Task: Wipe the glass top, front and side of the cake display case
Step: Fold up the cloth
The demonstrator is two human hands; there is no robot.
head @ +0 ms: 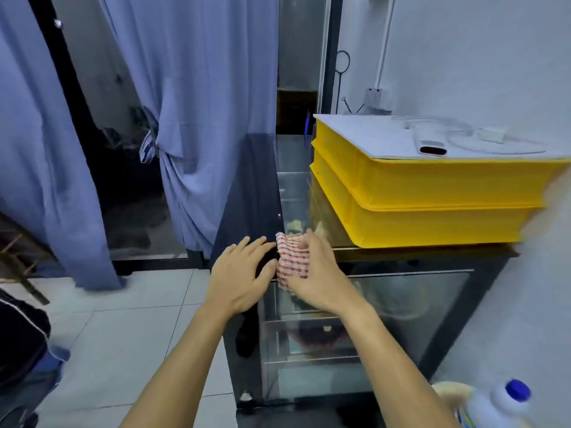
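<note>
Cloth (292, 257), red-and-white checked, sits bunched at the near left corner of the cake display case (401, 304), where glass top (293, 168), front and left side meet. Right hand (318, 273) holds it, fingers curled round the fabric and pressing it onto the corner edge. Left hand (242, 273) lies just beside, fingers straight and spread, flat against the upper edge of the side panel; it grips nothing, fingertips close to the cloth.

Step, as judged: working the top's front-left corner, or crossing from top to side. How much glass is already wiped cannot be told.

Two stacked yellow trays (426, 196) cover most of the top toward the right, a grey sheet and a small white device with its cable resting on them. Only a strip of top at left lies bare.

Next move likely calls for spreading the cloth flatter and drawing it in steady strokes along the free strip, then down the front pane. Trays would need shifting to reach the rest.

Blue curtain (185, 118) hangs beyond at left; a blue-capped bottle (506, 403) stands at lower right.
</note>
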